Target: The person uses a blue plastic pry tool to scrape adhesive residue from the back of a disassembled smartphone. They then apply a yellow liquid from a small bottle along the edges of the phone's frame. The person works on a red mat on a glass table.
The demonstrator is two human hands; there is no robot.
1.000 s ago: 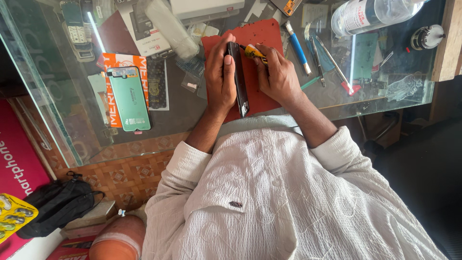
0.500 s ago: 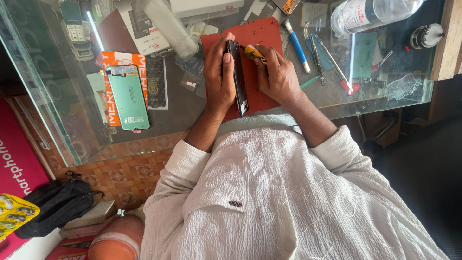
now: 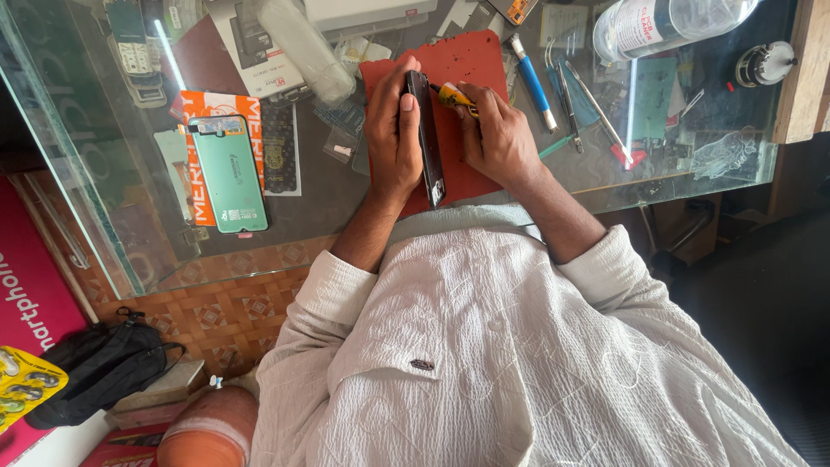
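Glass-topped bench (image 3: 285, 186), head view: transparent top with a greenish edge, through which a patterned orange-brown tiled floor (image 3: 233, 316) shows below. A wooden edge bounds the bench at far right.

On the bench, centre: a red work mat (image 3: 462, 65). On the mat, a dark smartphone (image 3: 426, 138) stood on its long edge, running away from the person. Left hand (image 3: 393, 138) closed around the smartphone, thumb on the upper edge, fingers on the far face. Right hand (image 3: 500, 134) just beside it, fingers pinched shut on a small yellow tube (image 3: 455, 97) whose tip meets the smartphone near its far end.

Right of the mat: a blue-handled tool (image 3: 532, 78), metal tweezers (image 3: 566, 95), a red-tipped tool (image 3: 605, 125), a clear plastic bottle (image 3: 670, 22) lying on its side, a small round metal-capped object (image 3: 765, 60).

Left of the mat: a green phone back panel (image 3: 229, 173) resting on an orange printed card (image 3: 207, 151), small clear packets (image 3: 341, 143), a rolled clear plastic sleeve (image 3: 303, 43), a white box (image 3: 255, 43).

Floor level, lower left: a black bag (image 3: 99, 363), a pink printed board (image 3: 30, 285), a yellow blister pack (image 3: 26, 380).

Foreground: the person's white textured shirt (image 3: 519, 363), cuffs at both wrists.
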